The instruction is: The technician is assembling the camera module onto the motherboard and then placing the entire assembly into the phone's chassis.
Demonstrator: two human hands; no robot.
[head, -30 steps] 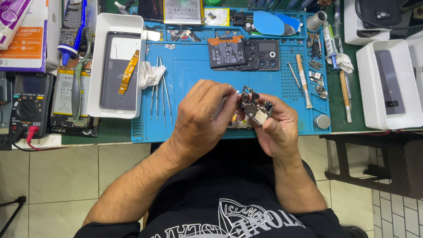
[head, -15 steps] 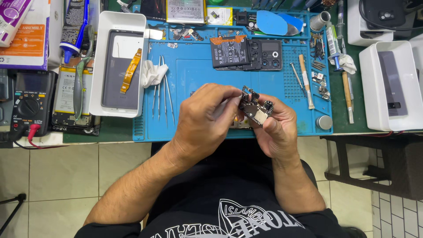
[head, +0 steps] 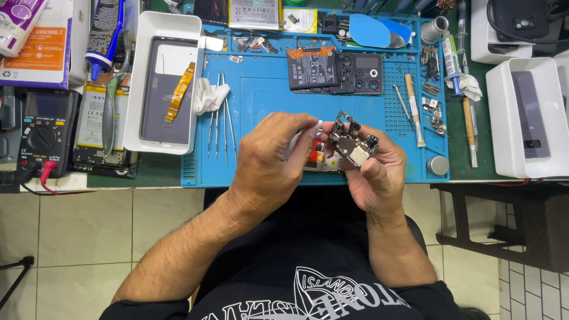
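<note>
Head view, only cam. Both hands up over near edge of blue work mat [head: 261,101] on the counter [head: 468,142].

R hand [head: 370,172]: closed around a small phone circuit board [head: 354,142], pinched between thumb and fingers, board tilted up toward cam, metal shields and connectors showing. Board is off the mat, just above its near edge.

L hand [head: 269,160]: fingers curled, tips meeting at the board's left edge. Something thin and pale sits at the fingertips, prob. a small tool or tab; too hidden to tell which. So: closed in a pinch, on what exactly I can't tell.

Under the hands, part of a red-and-white item on the mat, mostly hidden.

Around: dark phone frame w/ battery [head: 335,72] at mat's far side, well apart from hands. Row of tweezers [head: 220,115] left of centre, white cloth [head: 210,95] beside them. White tray [head: 163,83] to the left holds a grey back cover and orange flex cable [head: 179,92]. Multimeter [head: 41,133] far left. Screwdrivers/brushes [head: 412,109] on right side of mat; second white tray [head: 524,124] beyond.

Step in hand, by my read: fine work on the board itself, picking or prying at a part near its left end. Needs R grip steady, L tip pressure light, no flexing the board.
</note>
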